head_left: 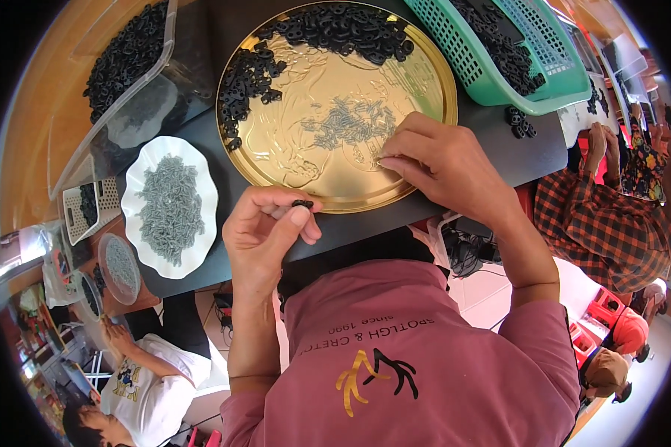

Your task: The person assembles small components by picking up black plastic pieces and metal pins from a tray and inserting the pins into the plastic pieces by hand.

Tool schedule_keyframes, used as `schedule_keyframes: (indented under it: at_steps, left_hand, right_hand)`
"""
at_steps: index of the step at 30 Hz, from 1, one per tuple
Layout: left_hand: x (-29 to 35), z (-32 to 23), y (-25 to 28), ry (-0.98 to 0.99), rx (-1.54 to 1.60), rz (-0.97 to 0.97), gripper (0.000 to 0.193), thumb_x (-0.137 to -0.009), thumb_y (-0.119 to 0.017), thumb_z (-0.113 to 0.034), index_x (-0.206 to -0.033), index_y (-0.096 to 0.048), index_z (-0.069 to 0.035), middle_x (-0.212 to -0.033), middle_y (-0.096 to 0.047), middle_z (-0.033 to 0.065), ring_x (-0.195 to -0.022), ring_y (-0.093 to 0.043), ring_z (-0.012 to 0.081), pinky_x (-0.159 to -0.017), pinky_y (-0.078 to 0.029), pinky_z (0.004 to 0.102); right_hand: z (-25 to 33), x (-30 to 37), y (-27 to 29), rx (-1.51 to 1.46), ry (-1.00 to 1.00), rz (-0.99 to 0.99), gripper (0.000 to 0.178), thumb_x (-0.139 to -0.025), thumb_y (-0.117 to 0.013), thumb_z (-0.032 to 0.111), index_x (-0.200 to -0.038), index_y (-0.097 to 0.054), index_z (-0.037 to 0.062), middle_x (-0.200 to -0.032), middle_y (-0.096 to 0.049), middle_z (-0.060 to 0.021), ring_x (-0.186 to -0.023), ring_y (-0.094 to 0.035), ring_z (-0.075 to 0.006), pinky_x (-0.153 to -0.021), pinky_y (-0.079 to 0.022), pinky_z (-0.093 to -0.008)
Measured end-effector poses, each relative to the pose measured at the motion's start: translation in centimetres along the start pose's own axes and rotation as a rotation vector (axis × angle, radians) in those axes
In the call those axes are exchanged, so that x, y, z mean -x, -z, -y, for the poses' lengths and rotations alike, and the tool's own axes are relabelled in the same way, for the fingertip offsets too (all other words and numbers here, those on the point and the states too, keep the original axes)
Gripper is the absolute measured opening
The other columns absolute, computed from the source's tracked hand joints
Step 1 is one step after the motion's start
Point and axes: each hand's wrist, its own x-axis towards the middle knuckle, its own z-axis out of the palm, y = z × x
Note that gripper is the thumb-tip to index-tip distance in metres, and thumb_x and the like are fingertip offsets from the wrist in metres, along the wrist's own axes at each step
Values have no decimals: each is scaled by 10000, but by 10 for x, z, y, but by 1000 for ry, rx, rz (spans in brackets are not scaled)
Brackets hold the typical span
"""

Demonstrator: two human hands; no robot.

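Note:
Between the thumb and fingers of my left hand is a small black plastic part, just off the near rim of a round gold tray. My right hand reaches over the tray's right side, thumb and fingertips pinched together; whatever lies between them is too small to make out. Close to those fingertips, small grey pins lie scattered in the middle of the tray. Loose black parts are heaped along its far rim, and more black parts spread down its left side.
A white scalloped dish of grey pins stands left of the tray. Behind it is a clear bin of black parts. A green basket with black parts sits at the far right. Other people sit on both sides.

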Motion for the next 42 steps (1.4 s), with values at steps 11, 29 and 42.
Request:
schedule_keyframes:
  at_steps: [11, 29, 42]
  left_hand:
    - [-2, -1, 5, 5, 8, -27, 117, -868, -596, 41, -982, -577, 23, -890, -666, 186, -651, -627, 155, -601, -498, 258]
    - [-13, 6, -15, -182, -303, -28, 95, -871, -613, 36, -963, -594, 33, -903, -647, 110, -709, -595, 103, -646, -485, 216]
    - [-15, 5, -10, -117, -239, -45, 82, -893, -610, 7, -966, -580, 28, -888, -648, 91, -701, -594, 87, -639, -491, 207]
  right_hand:
    - [-3, -4, 0, 137, -10, -122, 93, -823, -639, 140, -873, -652, 62, -828, -589, -86, -698, -611, -305, -602, -485, -397]
    - [-23, -70, -4, 177, 44, -143, 91, -828, -644, 121, -858, -655, 35, -818, -611, -93, -703, -610, -291, -633, -479, -366]
    - [-13, -105, -17, 272, 161, 73, 116, -820, -633, 162, -811, -657, 49, -826, -625, -105, -761, -628, -303, -678, -498, -401]
